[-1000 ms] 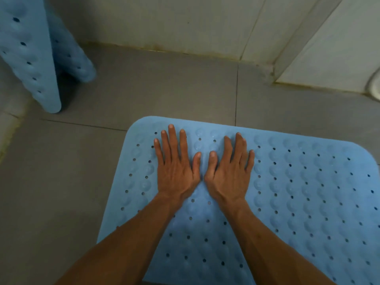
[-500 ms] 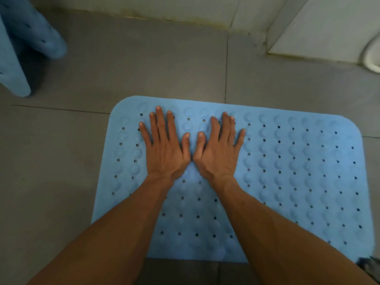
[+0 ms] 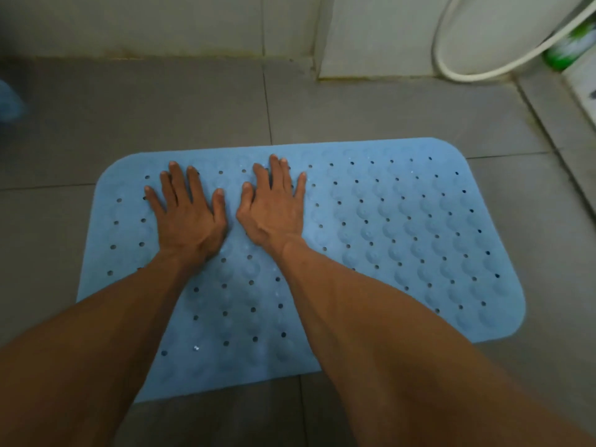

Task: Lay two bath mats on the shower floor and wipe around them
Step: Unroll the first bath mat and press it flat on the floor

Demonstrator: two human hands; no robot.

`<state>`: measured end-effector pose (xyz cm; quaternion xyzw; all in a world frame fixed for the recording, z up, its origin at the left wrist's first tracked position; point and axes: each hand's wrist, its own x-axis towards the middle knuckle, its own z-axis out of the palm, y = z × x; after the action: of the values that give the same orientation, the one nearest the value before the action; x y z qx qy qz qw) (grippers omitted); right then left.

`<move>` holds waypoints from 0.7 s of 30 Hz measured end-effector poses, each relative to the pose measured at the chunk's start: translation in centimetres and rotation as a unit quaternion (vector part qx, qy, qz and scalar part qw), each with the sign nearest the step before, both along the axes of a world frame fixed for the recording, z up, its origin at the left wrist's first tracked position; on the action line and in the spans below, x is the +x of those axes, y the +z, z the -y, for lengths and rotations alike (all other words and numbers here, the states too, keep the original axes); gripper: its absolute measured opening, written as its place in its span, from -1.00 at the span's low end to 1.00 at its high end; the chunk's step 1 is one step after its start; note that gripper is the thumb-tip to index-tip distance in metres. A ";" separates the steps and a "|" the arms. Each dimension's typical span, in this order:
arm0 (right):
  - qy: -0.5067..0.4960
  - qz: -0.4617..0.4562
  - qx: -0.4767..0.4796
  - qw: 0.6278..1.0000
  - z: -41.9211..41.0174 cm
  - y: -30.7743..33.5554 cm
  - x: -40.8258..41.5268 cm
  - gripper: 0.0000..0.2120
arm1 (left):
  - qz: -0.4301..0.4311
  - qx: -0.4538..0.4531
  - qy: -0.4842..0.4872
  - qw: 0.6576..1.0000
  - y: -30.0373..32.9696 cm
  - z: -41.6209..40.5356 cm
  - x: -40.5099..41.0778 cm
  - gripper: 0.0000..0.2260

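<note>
A light blue bath mat (image 3: pixel 403 227) with rows of bumps and small holes lies flat on the grey tiled shower floor (image 3: pixel 161 108). My left hand (image 3: pixel 188 214) and my right hand (image 3: pixel 274 211) rest palm down on the mat's left half, side by side, fingers spread, holding nothing. A sliver of a second blue mat (image 3: pixel 9 101) shows at the far left edge, mostly out of frame.
White tiled walls (image 3: pixel 161 24) close the back. A white hose (image 3: pixel 483 72) loops against the wall at the upper right, beside a green bottle (image 3: pixel 571 46). A raised ledge (image 3: pixel 554 124) runs along the right side.
The view has swung to the right, so the whole mat shows and the second mat has slid nearly out of frame. My hands stay flat on the mat, now slightly apart.
</note>
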<state>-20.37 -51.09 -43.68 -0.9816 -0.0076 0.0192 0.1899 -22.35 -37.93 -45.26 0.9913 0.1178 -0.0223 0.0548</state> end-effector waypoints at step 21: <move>-0.005 0.147 -0.021 0.989 27.8 -0.8 2.2 -0.57 | 0.121 -0.102 -0.056 0.986 1.2 28.8 3.4 -0.41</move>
<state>-18.18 -78.93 -44.43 -0.9775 -0.0302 -0.1262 0.1664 -18.99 -66.76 -44.03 0.9809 0.0518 0.0823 0.1686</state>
